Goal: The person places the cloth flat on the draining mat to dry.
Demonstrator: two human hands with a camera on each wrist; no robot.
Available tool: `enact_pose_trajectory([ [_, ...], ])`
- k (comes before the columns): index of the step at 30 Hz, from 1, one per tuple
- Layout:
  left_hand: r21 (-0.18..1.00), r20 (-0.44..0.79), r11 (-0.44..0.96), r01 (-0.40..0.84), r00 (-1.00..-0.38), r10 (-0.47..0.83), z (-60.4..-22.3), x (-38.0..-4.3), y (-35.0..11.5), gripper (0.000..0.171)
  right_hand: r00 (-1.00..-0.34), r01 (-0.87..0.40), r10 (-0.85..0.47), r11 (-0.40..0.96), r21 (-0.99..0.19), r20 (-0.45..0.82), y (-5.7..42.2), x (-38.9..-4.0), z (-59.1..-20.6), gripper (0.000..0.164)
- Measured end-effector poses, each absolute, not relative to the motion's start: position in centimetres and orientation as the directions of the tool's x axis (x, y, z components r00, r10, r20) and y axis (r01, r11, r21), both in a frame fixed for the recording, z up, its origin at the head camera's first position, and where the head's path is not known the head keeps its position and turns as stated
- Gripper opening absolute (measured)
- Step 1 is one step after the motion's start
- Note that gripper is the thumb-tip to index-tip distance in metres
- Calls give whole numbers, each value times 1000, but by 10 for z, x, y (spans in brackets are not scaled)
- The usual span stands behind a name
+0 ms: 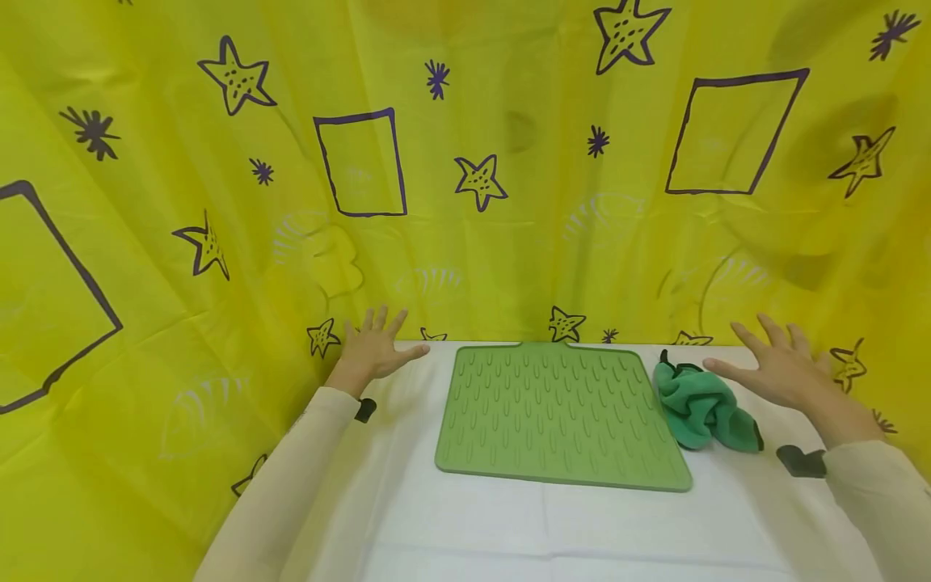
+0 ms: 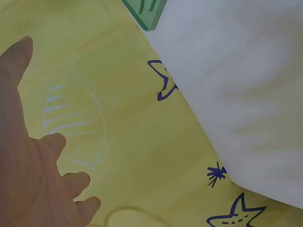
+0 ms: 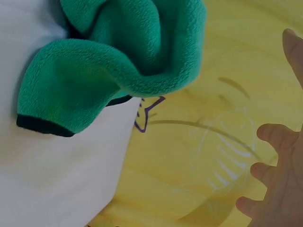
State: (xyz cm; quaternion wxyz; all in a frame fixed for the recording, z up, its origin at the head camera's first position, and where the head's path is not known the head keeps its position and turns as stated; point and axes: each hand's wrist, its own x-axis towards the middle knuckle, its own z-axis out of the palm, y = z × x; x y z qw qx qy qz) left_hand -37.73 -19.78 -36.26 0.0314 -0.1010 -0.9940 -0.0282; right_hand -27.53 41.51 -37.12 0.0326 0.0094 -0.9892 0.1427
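Observation:
My left hand point(image 1: 373, 353) is held up with spread fingers, left of a green ridged mat point(image 1: 553, 416), and touches nothing. On the other side my right hand point(image 1: 781, 368) is spread too, close to a crumpled green cloth point(image 1: 701, 404) with dark edging. The cloth lies against the mat's right edge. In the right wrist view the cloth point(image 3: 137, 52) fills the upper left, apart from the right hand's fingers point(image 3: 274, 137). A corner of the mat point(image 2: 149, 14) shows at the top of the left wrist view.
A white table surface point(image 1: 465, 529) lies under the mat and cloth. Yellow curtain point(image 1: 465, 267) with stars and squares hangs along the back and sides. Small dark patches point(image 1: 802, 461) are near each forearm.

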Motion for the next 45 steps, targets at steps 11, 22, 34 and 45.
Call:
enact_pose_trajectory([
  [11,82,168,964,254,-957,238,-373,-361,-180,87,-988,-52,-9,957,-284,151,393,-261,-370,95],
  [22,509,587,725,465,-803,104,-398,-347,-133,28,-962,-105,29,879,-466,271,367,-263,-387,67],
  [34,605,495,721,338,-869,-8,-451,-351,-128,14,-960,-25,134,833,-553,246,359,-273,-431,70],
  [45,647,158,756,100,-988,-4,-467,-358,-115,28,-991,44,104,854,-519,88,372,-276,-438,92],
])
